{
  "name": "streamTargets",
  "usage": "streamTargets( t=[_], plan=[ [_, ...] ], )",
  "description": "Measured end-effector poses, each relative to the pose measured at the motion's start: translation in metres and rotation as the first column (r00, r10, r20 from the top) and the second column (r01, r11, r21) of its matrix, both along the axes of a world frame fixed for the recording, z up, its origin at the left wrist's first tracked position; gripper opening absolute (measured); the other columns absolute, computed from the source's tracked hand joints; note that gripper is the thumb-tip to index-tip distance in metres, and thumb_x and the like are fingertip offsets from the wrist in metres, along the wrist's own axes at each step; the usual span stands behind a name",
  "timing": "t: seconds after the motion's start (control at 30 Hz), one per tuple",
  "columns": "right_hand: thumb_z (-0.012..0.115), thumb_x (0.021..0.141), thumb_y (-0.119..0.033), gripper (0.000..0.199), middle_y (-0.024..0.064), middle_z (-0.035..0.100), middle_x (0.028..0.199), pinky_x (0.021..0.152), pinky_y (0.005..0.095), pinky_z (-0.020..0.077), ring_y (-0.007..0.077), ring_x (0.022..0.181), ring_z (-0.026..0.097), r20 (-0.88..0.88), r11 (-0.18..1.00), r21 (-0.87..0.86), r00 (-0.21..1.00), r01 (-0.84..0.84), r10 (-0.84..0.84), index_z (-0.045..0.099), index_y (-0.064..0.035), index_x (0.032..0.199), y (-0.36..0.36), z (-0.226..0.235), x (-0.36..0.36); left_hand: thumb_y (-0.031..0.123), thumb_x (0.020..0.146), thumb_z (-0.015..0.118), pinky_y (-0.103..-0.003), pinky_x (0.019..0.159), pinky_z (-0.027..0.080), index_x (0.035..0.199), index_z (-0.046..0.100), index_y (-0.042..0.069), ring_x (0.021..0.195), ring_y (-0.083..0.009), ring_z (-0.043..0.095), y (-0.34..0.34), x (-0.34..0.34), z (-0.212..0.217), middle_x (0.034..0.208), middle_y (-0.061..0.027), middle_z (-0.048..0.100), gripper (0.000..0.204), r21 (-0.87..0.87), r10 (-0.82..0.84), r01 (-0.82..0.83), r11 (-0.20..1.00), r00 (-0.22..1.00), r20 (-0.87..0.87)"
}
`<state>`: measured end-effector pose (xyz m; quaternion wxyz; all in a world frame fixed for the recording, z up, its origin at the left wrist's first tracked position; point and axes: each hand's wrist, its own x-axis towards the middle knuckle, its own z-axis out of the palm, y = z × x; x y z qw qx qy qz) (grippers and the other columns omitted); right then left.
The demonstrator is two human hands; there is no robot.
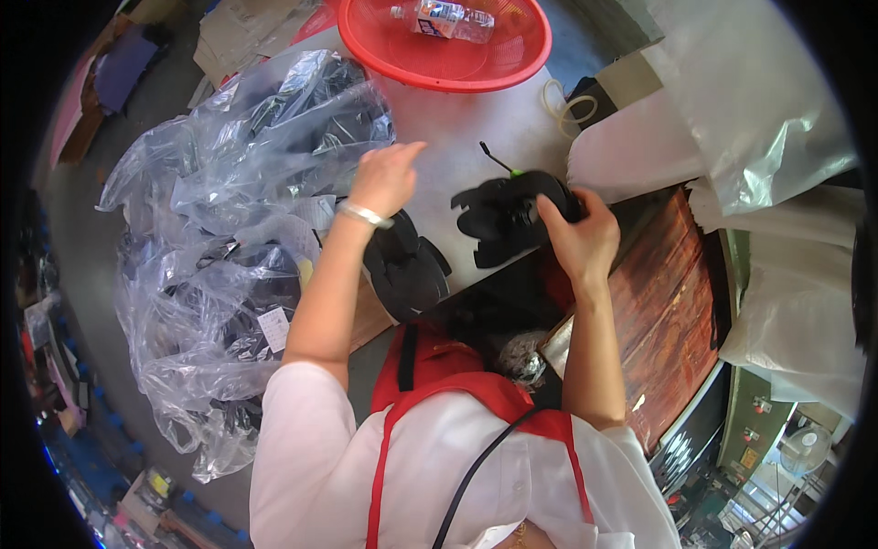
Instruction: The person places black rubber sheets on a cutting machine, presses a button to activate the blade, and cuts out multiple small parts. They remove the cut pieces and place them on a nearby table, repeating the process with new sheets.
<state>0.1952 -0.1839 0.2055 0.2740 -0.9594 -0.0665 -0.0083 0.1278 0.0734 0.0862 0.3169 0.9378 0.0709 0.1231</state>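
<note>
My right hand (pixel 588 236) has its thumb and fingers closed around the right end of a bundle of black curved, flap-like pieces (pixel 498 222) on the pale table (pixel 448 123). Behind that bundle pokes out a thin black stick (pixel 494 157) with a bright green part. Over the table, my left hand (pixel 384 178) is raised with a finger stretched to the right and nothing visible in it. Beneath its wrist lies a second group of black curved pieces (pixel 407 274) at the table's near edge. What exactly these pieces are cannot be told.
Clear plastic bags (pixel 247 174) with dark items inside spread along the left. A red plastic basket (pixel 366 55) holding a plastic bottle (pixel 448 20) stands at the far side. On the right are a reddish-brown wooden board (pixel 668 311) and white sheeting (pixel 750 101).
</note>
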Motion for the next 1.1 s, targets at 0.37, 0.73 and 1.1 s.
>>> streamTargets(
  t=[0.37,0.73,1.1],
  plan=[
    [0.083,0.068,-0.039,0.061,0.0151,0.07,0.082,0.072,0.0325,0.0519,0.0188,0.075,0.065,-0.201,0.915,0.381,0.978,0.132,-0.057,0.066,0.0113,0.096,0.033,-0.081,0.002,-0.001,0.081,0.05,-0.043,0.093,0.043,0.118,0.061,0.005,0.1,-0.0339,0.06,0.005,-0.157,0.015,0.108,-0.0154,0.064,0.038,-0.123,0.256,-0.27,0.955,0.96,-0.115],
    [0.06,0.096,-0.035,0.049,0.0209,0.06,0.114,0.099,0.0534,0.0411,0.0368,0.103,0.059,-0.984,0.643,0.172,0.154,0.746,0.085,0.048,0.0006,0.127,-0.025,-0.215,-0.042,0.0,0.082,0.048,-0.047,0.099,0.041,0.118,0.062,0.006,0.101,-0.0317,0.06,-0.007,-0.159,0.016,0.108,-0.0135,0.064,0.039,-0.11,0.242,-0.247,0.963,0.969,-0.057],
    [0.071,0.077,-0.044,0.076,0.0273,0.056,0.126,0.104,0.0432,0.0401,0.0413,0.117,0.053,-0.299,0.997,0.049,0.952,-0.055,0.067,0.048,0.0063,0.129,0.021,-0.173,-0.027,-0.002,0.08,0.049,-0.046,0.099,0.04,0.117,0.062,0.005,0.103,-0.0321,0.059,-0.021,-0.144,0.025,0.11,-0.0139,0.064,0.04,0.017,0.141,-0.14,0.99,0.988,-0.07]
  ],
)
